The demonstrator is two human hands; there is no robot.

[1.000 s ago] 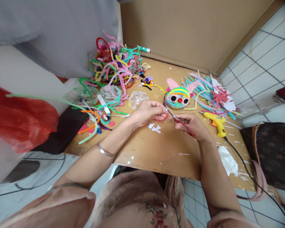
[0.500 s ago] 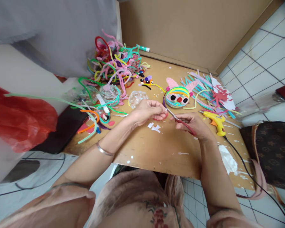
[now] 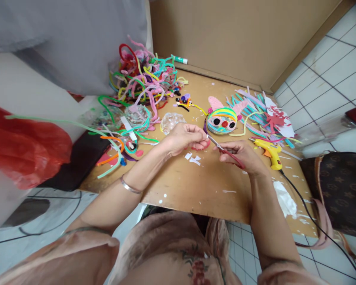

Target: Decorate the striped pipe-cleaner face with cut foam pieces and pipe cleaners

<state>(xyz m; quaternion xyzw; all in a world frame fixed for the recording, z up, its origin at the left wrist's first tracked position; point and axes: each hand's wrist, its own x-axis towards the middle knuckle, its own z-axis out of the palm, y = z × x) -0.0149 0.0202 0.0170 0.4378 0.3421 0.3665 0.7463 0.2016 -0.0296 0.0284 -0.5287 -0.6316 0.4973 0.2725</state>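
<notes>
My right hand [image 3: 240, 155] grips a pair of scissors [image 3: 222, 149] with red handles, its blades pointing left. Pinched in the fingertips of my left hand [image 3: 186, 138] is a small white piece of paper [image 3: 207, 136], right at the scissor tips. Below my left hand lie several white paper scraps [image 3: 195, 159], and a red round piece [image 3: 202, 146] shows partly behind its fingers. Just beyond stands an animal face [image 3: 222, 120] made of coloured pipe cleaners, with pink ears, black eyes and a red nose. A clear plastic ball-like piece [image 3: 171, 122] sits behind my left hand.
A tangled heap of pipe cleaners [image 3: 142, 81] fills the back left. Straight pipe cleaners [image 3: 249, 105] and a red-and-white paper [image 3: 279, 118] lie back right. A yellow glue gun [image 3: 269, 152] with a black cord, a crumpled tissue [image 3: 284, 199] and a brown bag [image 3: 338, 190] are at right.
Both hands stay almost in place, the scissors still at the white paper. The view has shifted very slightly.
</notes>
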